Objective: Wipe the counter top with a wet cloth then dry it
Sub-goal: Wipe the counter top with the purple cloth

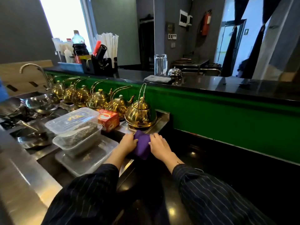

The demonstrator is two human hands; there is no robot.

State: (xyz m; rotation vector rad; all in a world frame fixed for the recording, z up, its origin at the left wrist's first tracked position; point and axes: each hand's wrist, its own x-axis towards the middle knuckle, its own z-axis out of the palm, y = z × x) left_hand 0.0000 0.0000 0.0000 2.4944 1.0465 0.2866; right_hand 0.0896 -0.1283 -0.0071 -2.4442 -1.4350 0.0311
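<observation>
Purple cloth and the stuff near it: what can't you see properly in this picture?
All in the head view:
- The purple cloth: wet or dry cannot be told; the left hand and right hand cover its sides.
- The right hand's grip: unclear, fingertips hidden at the cloth's edge.
- The red box: print too blurred to read; the clear tub hides one corner.
- The blue thing: cut off by the left edge.

**Both hands meet at centre frame**

The left hand (129, 142) and right hand (158, 145) lie side by side, backs up. Their fingers curl onto the purple cloth (142, 146) between them. Both forearms reach up from the bottom edge, wrists bare above dark pinstriped sleeves (90, 192).
</observation>
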